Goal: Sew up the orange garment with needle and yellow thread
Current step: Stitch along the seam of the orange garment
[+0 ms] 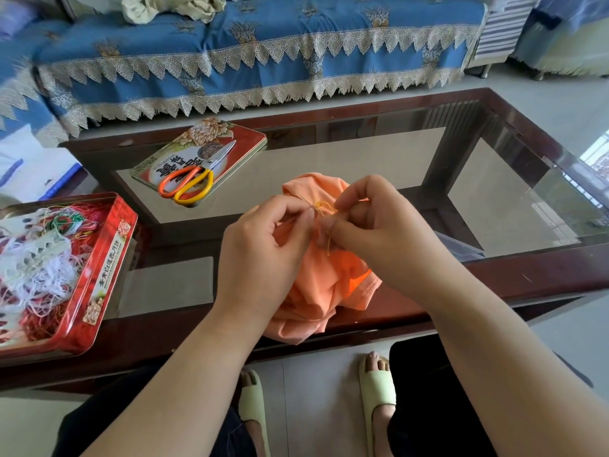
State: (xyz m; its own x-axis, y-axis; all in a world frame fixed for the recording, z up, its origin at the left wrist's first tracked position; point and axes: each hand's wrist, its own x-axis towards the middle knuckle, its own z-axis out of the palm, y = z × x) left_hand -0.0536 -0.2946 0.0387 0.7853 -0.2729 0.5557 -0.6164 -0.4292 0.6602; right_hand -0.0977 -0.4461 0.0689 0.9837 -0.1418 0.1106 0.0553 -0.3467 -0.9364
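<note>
The orange garment (324,285) is bunched at the near edge of the glass table, held up between both hands. My left hand (263,245) grips the bunched cloth, its thumb and forefinger pinching close to the stitch. My right hand (372,225) pinches the yellow thread (321,207) just above the fabric. A short yellow strand hangs down below the right fingers. The thin needle shows only as a faint dark line by the left fingertips, so which hand holds it is unclear.
Orange-and-yellow scissors (191,183) lie on a red tin lid (250,136) at the back left. An open red tin (108,258) of tangled threads stands at the left. The table's wooden frame (527,275) runs along the near edge. A blue sofa (263,54) lies beyond.
</note>
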